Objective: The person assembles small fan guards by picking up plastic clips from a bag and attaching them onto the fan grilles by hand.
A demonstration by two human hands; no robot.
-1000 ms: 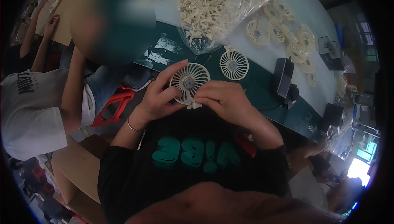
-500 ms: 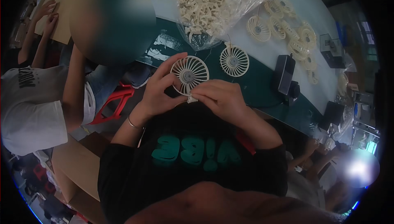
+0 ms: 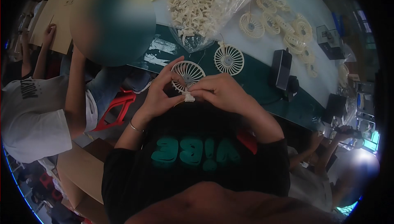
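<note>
Worktable (image 3: 258,47): head view, wide lens, dim at the rim; pale top with a dark green strip (image 3: 258,78) along the near side.
Grille (image 3: 197,69): round, cream, slatted, grey hub in the middle; held up between both hands, front of the black shirt (image 3: 193,121), near the strip's edge.
Left hand (image 3: 158,94): partly open, curled round the grille's left side and holding it; index finger extended up by the top rim, thumb down by the lower edge; bracelet (image 3: 136,128) on the wrist.
Right hand (image 3: 223,92): thumb and fingers closed in a pinch on the grille's lower rim; whether they also grip the tab is hard to tell, too small and partly covered.
Tab (image 3: 189,98): small pale piece at the grille's bottom, just below the right fingertips.
Second grille (image 3: 229,60): same slatted type; lies on the strip, beyond the right hand.
Bag (image 3: 197,6): clear plastic, full of small cream parts; far side of the strip.
Grille pile (image 3: 294,41): several loose ones on the pale top, right of the bag.
Black device (image 3: 281,70): boxy; on the strip, right of the second grille.
Co-worker (image 3: 37,117): light shirt, left side; red stool (image 3: 119,107) just beside.
</note>
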